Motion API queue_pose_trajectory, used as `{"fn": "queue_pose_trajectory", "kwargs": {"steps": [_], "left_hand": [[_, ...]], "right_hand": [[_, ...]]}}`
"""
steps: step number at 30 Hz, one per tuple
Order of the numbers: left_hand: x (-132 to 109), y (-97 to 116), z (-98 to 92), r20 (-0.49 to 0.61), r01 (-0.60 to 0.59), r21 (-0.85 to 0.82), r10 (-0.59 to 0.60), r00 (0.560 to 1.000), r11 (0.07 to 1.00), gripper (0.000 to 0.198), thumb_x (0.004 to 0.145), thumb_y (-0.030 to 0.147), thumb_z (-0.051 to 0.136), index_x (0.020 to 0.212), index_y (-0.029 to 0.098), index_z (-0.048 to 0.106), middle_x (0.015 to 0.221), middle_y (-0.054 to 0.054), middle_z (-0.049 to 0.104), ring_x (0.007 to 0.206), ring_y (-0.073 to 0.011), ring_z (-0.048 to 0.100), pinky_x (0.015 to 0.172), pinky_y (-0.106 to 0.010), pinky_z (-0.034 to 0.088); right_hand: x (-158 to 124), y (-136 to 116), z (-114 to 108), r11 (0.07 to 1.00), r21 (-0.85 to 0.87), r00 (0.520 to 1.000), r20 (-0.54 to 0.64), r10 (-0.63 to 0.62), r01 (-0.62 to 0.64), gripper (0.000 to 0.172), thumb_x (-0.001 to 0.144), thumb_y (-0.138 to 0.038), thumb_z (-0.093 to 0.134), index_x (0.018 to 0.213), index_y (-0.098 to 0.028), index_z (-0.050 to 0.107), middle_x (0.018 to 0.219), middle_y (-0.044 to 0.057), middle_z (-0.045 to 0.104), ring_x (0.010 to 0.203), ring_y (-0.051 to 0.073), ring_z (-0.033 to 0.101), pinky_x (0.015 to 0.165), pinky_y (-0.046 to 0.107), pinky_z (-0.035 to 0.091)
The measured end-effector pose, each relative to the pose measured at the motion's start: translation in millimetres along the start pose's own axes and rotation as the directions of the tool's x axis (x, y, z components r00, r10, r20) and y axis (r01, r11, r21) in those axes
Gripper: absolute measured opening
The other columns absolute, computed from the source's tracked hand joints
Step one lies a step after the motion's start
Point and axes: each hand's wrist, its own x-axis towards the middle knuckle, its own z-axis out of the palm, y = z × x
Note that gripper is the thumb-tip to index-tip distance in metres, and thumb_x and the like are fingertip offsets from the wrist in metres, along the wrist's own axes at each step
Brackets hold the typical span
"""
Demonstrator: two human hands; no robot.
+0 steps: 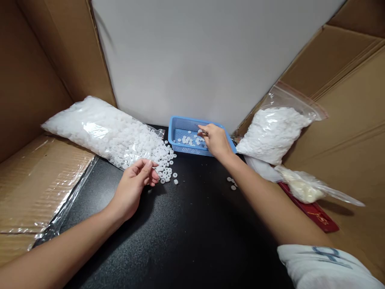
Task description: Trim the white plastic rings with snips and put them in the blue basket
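Note:
My left hand (pixel 138 177) is held just in front of a heap of small white plastic rings (pixel 165 158) spilling from the mouth of a clear bag (pixel 99 126). Its thumb and index finger are pinched together; whatever lies between them is too small to make out. Over the right part of a blue plastic basket (pixel 192 150) is my right hand (pixel 215 140), fingers closed and pointing left. A thin dark sliver shows at its fingertips, but I cannot tell what it is. Several white rings (pixel 188 140) lie scattered on the basket's perforated floor.
Right of the basket leans a zip bag (pixel 272 134) full of white pieces. Near it a smaller bag with pale yellow contents (pixel 303 190) rests on a red packet (pixel 323 216). A few rings (pixel 233 187) lie on the black tabletop (pixel 186 233). Cardboard walls (pixel 355 120) stand at both sides.

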Motion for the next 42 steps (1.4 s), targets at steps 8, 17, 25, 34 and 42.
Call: {"fn": "queue_pose_trajectory", "kwargs": {"steps": [8,17,25,34,42], "left_hand": [[1,4,0.3,-0.062,-0.083,-0.054,0.08,0.995,0.995,0.042,0.085,0.05,0.073,0.063,0.019,0.056,0.051,0.004,0.05,0.052,-0.0113,0.045,0.053,-0.021,0.04],[3,-3,0.0,-0.066,-0.06,-0.013,0.059,0.996,0.998,0.036,0.081,0.05,0.075,0.069,0.017,0.064,0.05,0.004,0.054,0.049,-0.0115,0.046,0.051,-0.022,0.038],[4,-3,0.0,-0.055,-0.06,0.0,0.06,0.997,0.998,0.037,0.079,0.051,0.076,0.069,0.017,0.065,0.05,0.004,0.055,0.048,-0.011,0.047,0.051,-0.022,0.038],[5,-7,-2.4,-0.051,-0.064,0.002,0.064,0.997,0.998,0.038,0.079,0.053,0.074,0.069,0.017,0.064,0.05,0.004,0.055,0.049,-0.0108,0.046,0.052,-0.022,0.037],[6,-10,-2.7,-0.038,-0.076,0.004,0.076,0.996,0.997,0.038,0.08,0.053,0.072,0.07,0.017,0.064,0.049,0.005,0.054,0.049,-0.0102,0.045,0.052,-0.021,0.037]], "right_hand": [[-64,-54,7,0.987,0.155,0.971,0.238,-0.007,-0.031,0.012,0.091,-0.02,0.066,0.082,-0.019,0.073,0.082,0.003,0.07,0.075,0.017,0.068,0.068,0.029,0.055],[-102,-67,21,0.958,0.251,0.934,0.356,0.044,-0.141,0.006,0.084,-0.019,0.075,0.081,-0.018,0.069,0.079,0.002,0.07,0.07,0.015,0.067,0.065,0.025,0.053],[-90,-64,29,0.94,0.267,0.937,0.328,0.119,-0.212,0.008,0.089,-0.025,0.065,0.091,-0.018,0.069,0.087,0.004,0.075,0.078,0.018,0.07,0.071,0.029,0.054],[-97,-65,33,0.939,0.297,0.942,0.329,0.068,-0.172,0.007,0.083,-0.018,0.068,0.088,-0.02,0.073,0.085,0.005,0.073,0.077,0.02,0.068,0.072,0.031,0.052],[-80,-68,48,0.917,0.337,0.954,0.275,0.121,-0.213,0.009,0.083,-0.025,0.069,0.088,-0.02,0.073,0.085,0.003,0.075,0.073,0.019,0.067,0.068,0.029,0.053]]}}
